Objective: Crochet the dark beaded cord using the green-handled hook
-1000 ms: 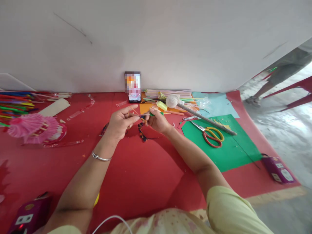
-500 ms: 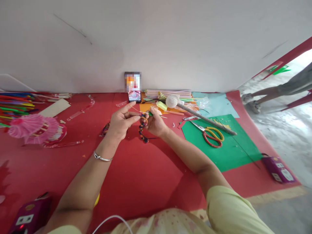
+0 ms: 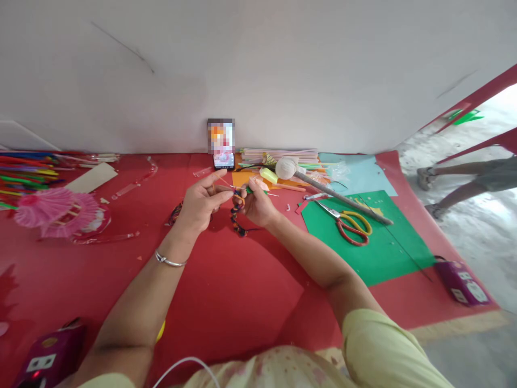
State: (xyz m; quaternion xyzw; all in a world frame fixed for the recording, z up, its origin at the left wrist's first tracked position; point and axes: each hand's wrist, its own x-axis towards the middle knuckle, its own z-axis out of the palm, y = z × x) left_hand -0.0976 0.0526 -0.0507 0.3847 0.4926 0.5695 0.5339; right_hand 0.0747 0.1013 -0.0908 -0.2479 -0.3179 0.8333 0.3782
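Note:
My right hand [image 3: 260,206] is closed around a crochet hook [image 3: 249,189] with a green handle and a thin metal shaft. From between my hands hangs a narrow crocheted strip [image 3: 234,216] of dark, orange and multicoloured yarn. My left hand [image 3: 198,205] pinches the top of this strip between thumb and fingers, its index finger raised with a strand of yarn running from it. Beside the left wrist lies a bundle of multicoloured yarn [image 3: 175,214], partly hidden. The hook's tip is too small to make out among the fingers.
A phone [image 3: 222,144] leans on the wall ahead. Scissors [image 3: 348,225] and a white-headed stick [image 3: 343,197] lie over green paper [image 3: 399,253] at right. A pink pleated paper craft [image 3: 60,212] and coloured sticks [image 3: 28,173] are at left. Purple power strips [image 3: 464,282] sit at the edges.
My hands stay almost in place, still holding the yarn work and hook. The legs of a person at the far right have shifted to the right and down.

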